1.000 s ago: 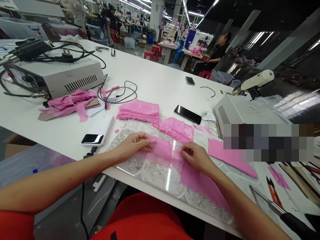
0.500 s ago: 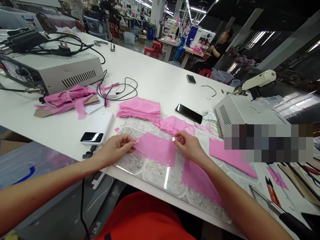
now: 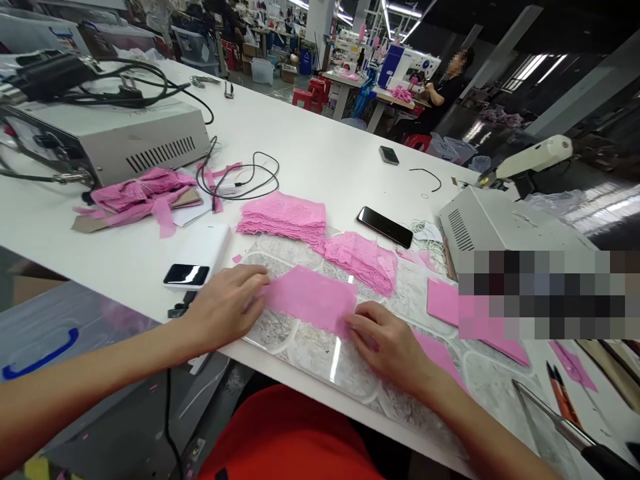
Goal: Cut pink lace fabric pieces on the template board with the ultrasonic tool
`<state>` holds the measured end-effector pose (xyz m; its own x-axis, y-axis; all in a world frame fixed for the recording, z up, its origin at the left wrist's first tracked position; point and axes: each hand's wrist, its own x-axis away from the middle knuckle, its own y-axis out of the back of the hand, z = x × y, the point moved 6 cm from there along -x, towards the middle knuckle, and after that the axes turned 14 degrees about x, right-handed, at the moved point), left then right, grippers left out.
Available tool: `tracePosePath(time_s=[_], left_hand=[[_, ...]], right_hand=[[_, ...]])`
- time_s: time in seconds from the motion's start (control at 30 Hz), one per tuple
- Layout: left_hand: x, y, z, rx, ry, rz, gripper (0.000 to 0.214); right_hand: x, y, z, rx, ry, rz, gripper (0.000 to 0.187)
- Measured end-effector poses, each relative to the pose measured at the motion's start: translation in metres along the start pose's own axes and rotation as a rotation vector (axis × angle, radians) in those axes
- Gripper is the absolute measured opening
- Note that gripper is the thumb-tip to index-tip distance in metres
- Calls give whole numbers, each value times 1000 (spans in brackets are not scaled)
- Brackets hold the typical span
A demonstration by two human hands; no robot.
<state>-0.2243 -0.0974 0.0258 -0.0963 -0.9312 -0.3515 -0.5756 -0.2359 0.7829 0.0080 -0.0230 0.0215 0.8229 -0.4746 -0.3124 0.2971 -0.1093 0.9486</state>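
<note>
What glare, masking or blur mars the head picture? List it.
Head view: a white streak of glare crosses the glossy mat; head view: blocky pixels cover part of the pink stack at right; head view: the weave of the pink cloth is too soft to read; head view: the table slants down rightward.

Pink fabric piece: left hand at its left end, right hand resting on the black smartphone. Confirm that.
Only the right hand is misread: the head view shows it at the near right corner of the pink fabric piece. The left hand is at the left end.
</note>
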Motion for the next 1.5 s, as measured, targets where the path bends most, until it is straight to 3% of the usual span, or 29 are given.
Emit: tracePosePath(time_s=[0.1, 0.17, 0.27, 0.37, 0.5, 0.6, 0.77, 1.07, 1.5], left_hand=[[-2, -19, -13, 7, -196, 199, 37], [-2, -32, -11, 4, -190, 326, 41], [1, -42, 2, -44, -87, 395, 46], [6, -43, 9, -84, -77, 394, 48], [7, -42, 10, -112, -140, 348, 48], [5, -44, 8, -124, -181, 331, 49], [6, -48, 8, -174, -207, 321, 48], [5, -47, 8, -151, -188, 328, 48], [5, -47, 11, -181, -245, 302, 47]], right_hand=[[0, -2, 3, 60, 63, -81, 23], [0, -5, 4, 110, 98, -132, 26], [0, -9, -4, 161, 41, -164, 24], [-2, -9, -23, 114, -123, -126, 21], [-12, -15, -51, -52, -403, 50, 21], [-24, -21, -59, -114, -508, 152, 20], [-41, -28, -51, -189, -494, 224, 11], [-42, -25, -55, -290, -573, 159, 7], [-52, -31, -53, -217, -519, 186, 7]])
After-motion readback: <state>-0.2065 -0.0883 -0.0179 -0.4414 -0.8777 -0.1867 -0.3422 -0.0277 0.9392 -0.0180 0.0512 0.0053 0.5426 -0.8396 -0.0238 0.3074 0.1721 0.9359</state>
